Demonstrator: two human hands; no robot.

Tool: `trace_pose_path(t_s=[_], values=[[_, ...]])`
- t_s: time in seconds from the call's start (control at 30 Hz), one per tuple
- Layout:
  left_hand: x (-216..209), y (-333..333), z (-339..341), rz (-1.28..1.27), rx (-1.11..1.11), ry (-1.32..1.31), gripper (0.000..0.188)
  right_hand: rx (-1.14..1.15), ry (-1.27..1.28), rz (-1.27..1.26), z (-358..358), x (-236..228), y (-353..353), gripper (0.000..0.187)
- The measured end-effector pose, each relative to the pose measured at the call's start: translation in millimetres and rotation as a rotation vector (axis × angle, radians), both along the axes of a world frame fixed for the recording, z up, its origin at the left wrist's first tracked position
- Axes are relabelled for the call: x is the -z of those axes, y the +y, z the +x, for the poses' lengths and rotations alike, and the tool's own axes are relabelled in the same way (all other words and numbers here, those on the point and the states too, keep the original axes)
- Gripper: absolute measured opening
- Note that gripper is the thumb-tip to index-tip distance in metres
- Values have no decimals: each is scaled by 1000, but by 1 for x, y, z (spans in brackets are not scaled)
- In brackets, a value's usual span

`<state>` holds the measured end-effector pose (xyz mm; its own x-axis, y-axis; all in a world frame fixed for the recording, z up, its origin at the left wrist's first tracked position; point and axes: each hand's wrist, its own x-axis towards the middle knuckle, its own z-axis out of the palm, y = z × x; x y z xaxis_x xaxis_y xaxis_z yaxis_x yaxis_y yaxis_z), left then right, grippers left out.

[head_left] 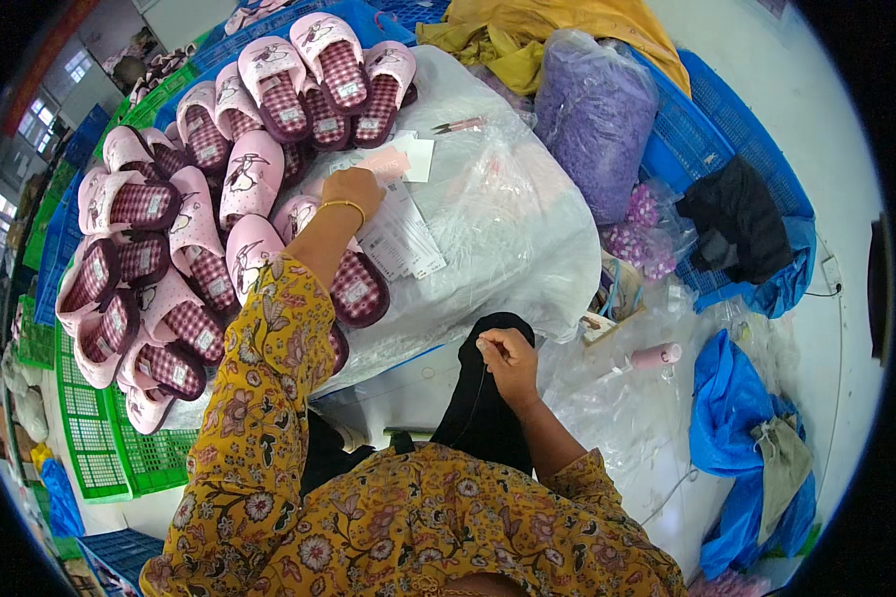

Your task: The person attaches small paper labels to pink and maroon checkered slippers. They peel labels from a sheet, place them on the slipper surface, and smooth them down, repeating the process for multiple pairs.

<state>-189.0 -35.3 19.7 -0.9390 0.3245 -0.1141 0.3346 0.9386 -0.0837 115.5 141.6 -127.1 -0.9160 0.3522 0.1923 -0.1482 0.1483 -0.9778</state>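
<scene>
My left hand (pixel 356 191), with a yellow bangle at the wrist, reaches over the pile of pink slippers (pixel 254 179). Its fingers are curled beside white paper tags (pixel 400 234) and a pink tag (pixel 386 162); what is in them, if anything, is hidden. Under my left forearm lies a slipper with a checked insole (pixel 357 290). Above my dark-trousered knee (pixel 488 333), my right hand (pixel 509 363) pinches a thin dark thread (pixel 478 393) that hangs downward. The slippers have drawn figures on top and dark soles.
Clear plastic sheeting covers the work surface (pixel 508 209), where small snips (pixel 460 125) lie. A bagged purple bundle (pixel 597 119) stands beside blue crates (pixel 682 139). A green crate (pixel 95 428) is at left. At right are a pink thread spool (pixel 657 355) and blue plastic bags (pixel 732 408).
</scene>
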Motion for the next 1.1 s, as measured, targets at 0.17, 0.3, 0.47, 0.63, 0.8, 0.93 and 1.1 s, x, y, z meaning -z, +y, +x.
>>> trace_pose_path(t_s=[0.17,0.3,0.47,0.63,0.8,0.93,1.1], values=[[11,-3,-5,-105,87,149,33,17,-32,-9,2,-5,1,8],[-41,-4,21,-3,29,364,28,5,-67,-2,2,-6,1,7],[-53,-49,65,1157,81,32,24,-21,-83,-159,0,-10,-1,11],[-32,-71,142,1552,-61,-455,26,-74,7,-195,-15,-89,-19,23],[-16,-66,188,1711,-184,-485,22,-207,-42,-559,-32,-139,-45,43],[1,-74,199,1767,-162,-465,22,-238,-144,-550,-34,-135,-54,50],[3,-76,211,1579,-145,-443,27,-144,46,-106,-20,-154,-80,53]])
